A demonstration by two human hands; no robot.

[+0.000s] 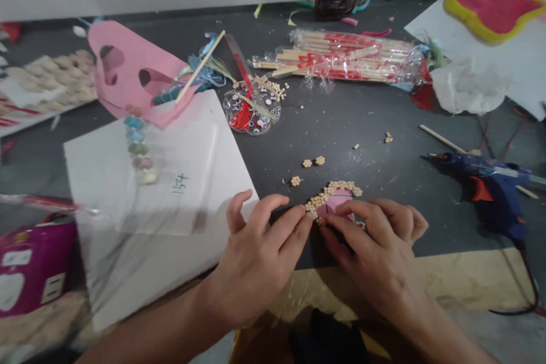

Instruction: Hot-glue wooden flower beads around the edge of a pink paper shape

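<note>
Work with both hands on the pink sheet (338, 201) edged with a curved rim of tiny tan beads (318, 201), set close to the near edge of the dark grey tabletop (396, 176), at four o'clock from the centre of the view. Left hand (260, 253) at the rim's nine o'clock in a narrow grip, fingertips closed on the beads; right hand (381, 253) also narrow, tips at seven o'clock along the lower edge, but cannot tell whether pinching beads or merely pressing. Best to steady with the left, nudge beads snug with the right, and press gently to avoid skewing the row. Watch for three loose flower-shaped tan bead clusters (307, 164) at about eleven o'clock, near enough to be brushed by the left fingers. Mind the blue glue gun with an orange trigger (490, 169) at three o'clock, nozzle aimed inward, cord trailing to four. Farther off, a clear round dish of googly eyes (255, 133) towards ten; at twelve, plastic-wrapped wooden sticks (354, 58); at nine, a flat white board (230, 162), crowding the left hand.
</note>
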